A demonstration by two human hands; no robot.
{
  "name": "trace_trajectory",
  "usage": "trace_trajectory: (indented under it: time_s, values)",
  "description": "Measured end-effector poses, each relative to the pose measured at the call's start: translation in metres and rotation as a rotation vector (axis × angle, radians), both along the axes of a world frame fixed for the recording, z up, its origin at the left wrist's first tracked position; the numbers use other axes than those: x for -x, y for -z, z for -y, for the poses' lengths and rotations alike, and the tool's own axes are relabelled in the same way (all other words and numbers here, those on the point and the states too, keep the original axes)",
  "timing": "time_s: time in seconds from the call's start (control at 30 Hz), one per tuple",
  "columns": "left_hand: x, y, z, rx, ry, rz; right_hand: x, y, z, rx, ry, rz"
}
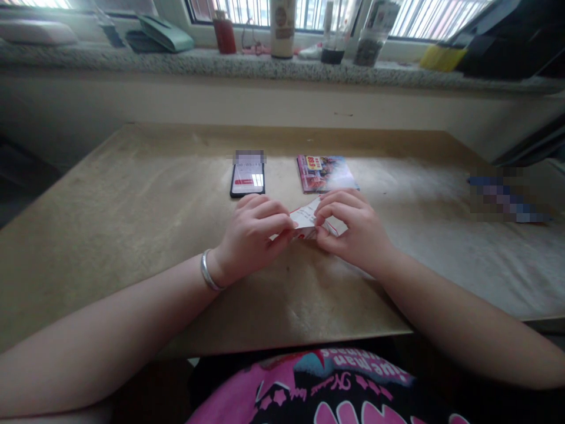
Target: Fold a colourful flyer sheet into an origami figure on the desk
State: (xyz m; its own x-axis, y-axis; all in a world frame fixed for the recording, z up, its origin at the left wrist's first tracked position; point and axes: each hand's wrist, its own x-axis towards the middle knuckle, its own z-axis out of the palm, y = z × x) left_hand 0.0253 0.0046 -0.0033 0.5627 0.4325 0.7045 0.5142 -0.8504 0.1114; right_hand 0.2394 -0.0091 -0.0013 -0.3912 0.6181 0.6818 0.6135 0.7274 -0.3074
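Note:
Between my two hands is a small piece of white paper (305, 215) with print and red edges, partly folded. My left hand (260, 227) pinches its left end between thumb and fingers; a silver bangle sits on that wrist. With thumb and forefinger closed, my right hand (348, 224) grips the paper's right part, and its fingers hide some of it. Just beyond my left hand lies a phone (248, 176) with its screen lit. A colourful glossy booklet or packet (326, 174) with a yellow label lies beyond my right hand.
The tan table (132, 218) reaches back to the wall. On its right side lies a blurred blue-purple strip (507, 199). The stone windowsill (185, 63) bears a red bottle (225, 32), a cream bottle (283, 29), a green case (165, 33) and a dark bag (516, 41).

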Motion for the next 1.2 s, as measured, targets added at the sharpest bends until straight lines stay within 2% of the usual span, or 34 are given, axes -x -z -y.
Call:
trace_trajectory:
  time_s: [0.27,0.53,0.8,1.07,1.2]
  values:
    - [0.000,-0.001,-0.001,0.007,0.006,0.030,-0.001,0.000,-0.001,-0.046,-0.007,0.036]
    - [0.002,-0.001,-0.002,0.034,-0.018,0.059,-0.002,-0.003,-0.001,0.020,-0.007,-0.117]
    - [-0.001,-0.001,-0.002,0.011,0.011,0.060,0.002,-0.003,0.001,-0.064,-0.042,-0.036]
    - [0.004,0.007,-0.011,0.135,-0.018,0.156,-0.006,-0.003,-0.002,-0.179,-0.033,-0.012]
    - [0.006,0.009,-0.017,0.158,-0.023,0.244,-0.008,-0.002,-0.002,-0.261,0.016,0.038]
